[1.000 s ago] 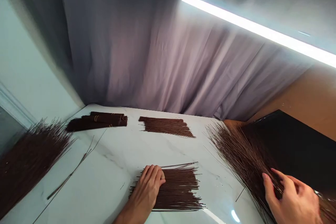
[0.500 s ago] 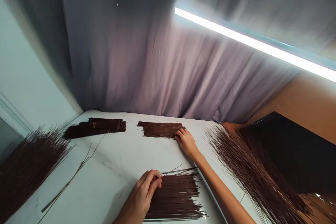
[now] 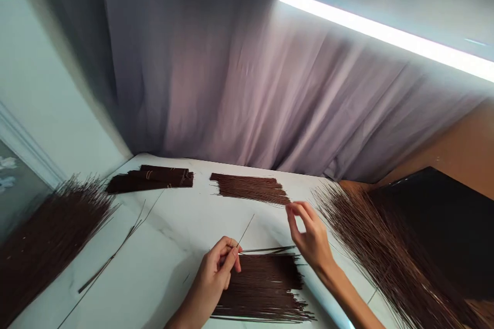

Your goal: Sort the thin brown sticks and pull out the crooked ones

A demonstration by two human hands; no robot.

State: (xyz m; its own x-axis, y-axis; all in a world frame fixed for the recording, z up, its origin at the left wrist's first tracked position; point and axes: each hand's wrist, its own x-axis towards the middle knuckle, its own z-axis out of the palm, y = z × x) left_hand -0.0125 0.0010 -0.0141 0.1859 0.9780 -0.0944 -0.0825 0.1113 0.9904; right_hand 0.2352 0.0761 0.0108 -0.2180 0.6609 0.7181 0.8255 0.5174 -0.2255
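Note:
My left hand [image 3: 219, 267] is closed in a pinch on a single thin brown stick [image 3: 246, 230] that points up and away, at the left end of a flat pile of dark brown sticks [image 3: 266, 288] near the table's front. My right hand [image 3: 309, 236] hovers above the table between that pile and a second flat pile of sticks [image 3: 250, 188] farther back. Its thumb and fingers are curled toward each other; I cannot make out anything in them.
White marble table [image 3: 181, 226]. Tied bundles of sticks [image 3: 154, 179] lie at the back left. A large loose heap of sticks [image 3: 46, 236] is at the left, another heap [image 3: 378, 247] at the right beside a black surface [image 3: 440, 221]. A few stray sticks [image 3: 116, 252]. Curtain behind.
My right hand went from the right heap to the far pile, then drew back toward me and lifted. My left hand went from flat on the near pile to pinching one raised stick.

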